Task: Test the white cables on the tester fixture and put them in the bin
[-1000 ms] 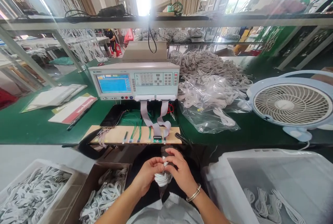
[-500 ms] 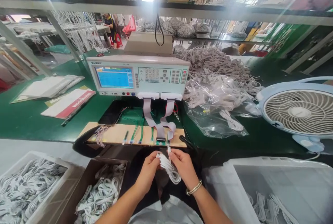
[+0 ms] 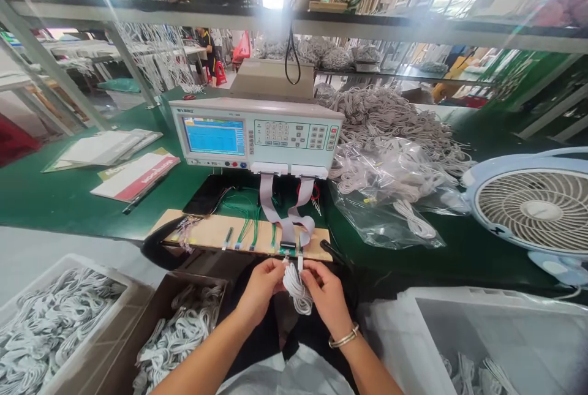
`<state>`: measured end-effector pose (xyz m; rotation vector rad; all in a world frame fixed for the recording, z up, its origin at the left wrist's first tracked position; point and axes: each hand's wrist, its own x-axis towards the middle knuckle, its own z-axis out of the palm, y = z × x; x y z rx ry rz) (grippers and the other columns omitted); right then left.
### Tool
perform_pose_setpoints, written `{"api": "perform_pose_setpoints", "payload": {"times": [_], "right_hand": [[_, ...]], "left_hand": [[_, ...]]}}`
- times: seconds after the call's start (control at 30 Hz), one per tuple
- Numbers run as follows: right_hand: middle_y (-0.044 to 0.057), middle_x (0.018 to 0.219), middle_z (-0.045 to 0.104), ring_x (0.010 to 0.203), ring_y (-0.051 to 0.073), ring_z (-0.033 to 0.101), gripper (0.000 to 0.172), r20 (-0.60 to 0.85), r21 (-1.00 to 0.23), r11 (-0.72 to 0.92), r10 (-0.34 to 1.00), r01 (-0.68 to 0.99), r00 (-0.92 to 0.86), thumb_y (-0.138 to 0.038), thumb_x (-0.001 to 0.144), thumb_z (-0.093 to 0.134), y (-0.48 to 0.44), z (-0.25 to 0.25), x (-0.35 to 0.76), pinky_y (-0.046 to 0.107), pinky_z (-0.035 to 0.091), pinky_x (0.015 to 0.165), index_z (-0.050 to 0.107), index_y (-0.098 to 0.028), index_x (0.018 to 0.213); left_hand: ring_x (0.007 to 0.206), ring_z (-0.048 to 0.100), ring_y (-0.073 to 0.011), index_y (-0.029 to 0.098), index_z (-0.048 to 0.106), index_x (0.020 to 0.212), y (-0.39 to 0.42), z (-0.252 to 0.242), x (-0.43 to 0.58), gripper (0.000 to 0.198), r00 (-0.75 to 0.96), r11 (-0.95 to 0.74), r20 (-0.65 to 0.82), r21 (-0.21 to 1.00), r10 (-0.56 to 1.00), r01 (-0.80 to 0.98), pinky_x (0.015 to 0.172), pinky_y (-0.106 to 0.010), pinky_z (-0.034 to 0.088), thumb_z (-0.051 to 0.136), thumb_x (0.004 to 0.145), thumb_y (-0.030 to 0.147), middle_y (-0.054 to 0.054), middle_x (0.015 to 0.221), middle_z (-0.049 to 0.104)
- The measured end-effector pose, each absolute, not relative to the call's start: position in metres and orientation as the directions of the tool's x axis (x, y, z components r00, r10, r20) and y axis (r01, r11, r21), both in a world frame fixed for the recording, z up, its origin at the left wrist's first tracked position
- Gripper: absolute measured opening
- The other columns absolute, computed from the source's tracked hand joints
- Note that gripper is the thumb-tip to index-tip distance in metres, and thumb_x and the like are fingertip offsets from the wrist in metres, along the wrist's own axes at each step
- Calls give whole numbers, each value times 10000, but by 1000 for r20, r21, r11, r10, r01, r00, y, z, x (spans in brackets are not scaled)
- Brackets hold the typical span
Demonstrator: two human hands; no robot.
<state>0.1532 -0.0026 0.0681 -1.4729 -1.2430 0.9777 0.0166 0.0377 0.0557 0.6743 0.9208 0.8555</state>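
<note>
A coiled white cable (image 3: 297, 289) hangs between my two hands at the front edge of a wooden board (image 3: 195, 234). My left hand (image 3: 266, 282) is closed on one end of it, with the plug close to a small green circuit board (image 3: 287, 252). In my right hand (image 3: 323, 288) the other white plug is pinched, pointing up at a connector on the board's edge. Whether either plug is fully seated cannot be made out. Grey ribbon cables (image 3: 271, 199) run from the board up to a tester (image 3: 260, 135) with a lit blue screen.
Bundled cables fill a white bin (image 3: 138, 297) and a brown box (image 3: 158, 303) at left. Another white bin (image 3: 413, 321) with cables stands at right. A fan (image 3: 542, 208), a plastic bag of cables (image 3: 372, 223) and papers (image 3: 133, 177) lie on the green table. A person (image 3: 207, 52) is in the background.
The view has shifted slightly left, so the scene sits further right. My left hand has brought its plug up to the circuit board; the right hand still pinches the other plug.
</note>
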Motion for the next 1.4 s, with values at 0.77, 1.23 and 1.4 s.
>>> {"api": "perform_pose_setpoints", "payload": {"times": [0.77,1.23,1.4], "right_hand": [[-64,413,367,327,62,315,403,-338,-933,-341,940,114,43,-550,703,453,21,54,157,183,228,313,555,-160,687],[-80,363,317,305,50,273,388,-291,-945,-309,944,103,157,-507,706,475,9,64,136,168,195,296,466,-153,546],[-41,451,483,389,85,414,297,-358,-931,-352,932,97,-56,-436,710,498,-9,50,114,189,343,369,556,-146,678]], "left_hand": [[489,447,-102,126,606,671,48,56,29,415,416,604,-451,688,790,-401,531,-228,353,527,645,533,-10,537,534],[569,484,-120,122,606,794,29,68,23,451,343,489,-357,729,869,-480,545,-231,370,487,663,537,-45,688,582],[683,528,-169,221,468,1138,11,65,-15,613,353,257,-224,965,908,-48,622,-272,392,554,617,531,-52,882,600]]}}
